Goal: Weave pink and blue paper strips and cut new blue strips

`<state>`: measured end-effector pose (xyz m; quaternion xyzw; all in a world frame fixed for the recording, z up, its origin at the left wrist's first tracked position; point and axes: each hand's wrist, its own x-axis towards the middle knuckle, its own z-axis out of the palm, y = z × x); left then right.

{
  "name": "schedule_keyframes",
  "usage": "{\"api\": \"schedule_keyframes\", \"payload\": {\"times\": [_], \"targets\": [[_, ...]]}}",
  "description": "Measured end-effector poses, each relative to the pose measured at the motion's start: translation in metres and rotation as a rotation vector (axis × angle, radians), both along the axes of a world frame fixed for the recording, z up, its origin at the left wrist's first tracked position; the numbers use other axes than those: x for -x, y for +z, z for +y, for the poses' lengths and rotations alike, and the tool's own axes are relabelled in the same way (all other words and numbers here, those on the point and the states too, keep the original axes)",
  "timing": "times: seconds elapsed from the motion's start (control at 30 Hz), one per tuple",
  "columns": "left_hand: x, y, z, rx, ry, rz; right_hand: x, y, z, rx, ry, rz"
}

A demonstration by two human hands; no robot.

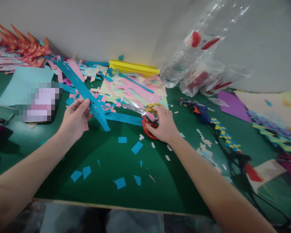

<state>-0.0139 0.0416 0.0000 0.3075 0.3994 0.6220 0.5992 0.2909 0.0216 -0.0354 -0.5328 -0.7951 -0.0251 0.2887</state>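
Observation:
Between the thumb and fingers of my left hand [76,118] is a long blue paper strip [81,87], slanting from upper left down to the right. My right hand [165,124] has its fingers in the handles of a pair of scissors [142,111], one handle yellow and one red. The blades point left, toward the strip but apart from it. Another blue strip [123,118] lies under the scissors. Small blue paper pieces [137,147] are scattered on the green table [106,197] in front of my hands.
Paper scraps [131,89] and a yellow folded piece [133,67] lie along the wall. A large plastic bottle [194,42] and plastic cups [201,77] stand at back right. A phone [42,103] lies left; a glue gun [201,113] with a cord lies right.

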Motion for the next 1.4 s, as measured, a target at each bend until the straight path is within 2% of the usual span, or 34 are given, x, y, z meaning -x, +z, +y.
{"api": "schedule_keyframes", "payload": {"times": [0.13, 0.37, 0.5, 0.63, 0.7, 0.9, 1.0, 1.1, 1.2, 1.3, 1.4], "targets": [[0.001, 0.001, 0.001, -0.072, 0.02, 0.014, 0.003, 0.003, -0.002, 0.0, 0.041, 0.051], [0.0, 0.003, -0.004, -0.036, -0.01, -0.008, 0.021, 0.02, -0.019, 0.121, 0.141, 0.211], [0.0, 0.0, -0.005, -0.093, -0.004, 0.066, 0.03, 0.028, -0.027, 0.111, 0.165, 0.176], [-0.002, -0.002, -0.005, -0.091, 0.025, 0.112, 0.035, 0.026, -0.029, 0.092, 0.151, 0.182], [-0.002, -0.002, -0.005, -0.09, 0.014, 0.113, 0.034, 0.023, -0.028, 0.105, 0.132, 0.281], [-0.001, -0.001, -0.007, -0.148, -0.049, 0.149, 0.024, 0.017, -0.014, 0.243, 0.171, 0.776], [-0.002, -0.001, -0.009, -0.186, -0.067, 0.195, 0.018, 0.018, -0.007, 0.272, 0.117, 0.83], [-0.002, -0.002, -0.01, -0.231, -0.038, 0.263, 0.015, 0.017, -0.004, 0.21, 0.009, 0.758], [-0.003, -0.005, -0.008, -0.248, 0.016, 0.269, 0.017, 0.012, -0.004, 0.219, -0.091, 0.662], [-0.003, -0.01, -0.007, -0.2, 0.03, 0.2, 0.023, 0.007, -0.003, 0.208, -0.212, 0.568], [-0.003, -0.012, -0.009, -0.129, 0.017, 0.188, 0.03, 0.006, -0.001, 0.141, -0.24, 0.51]]}}
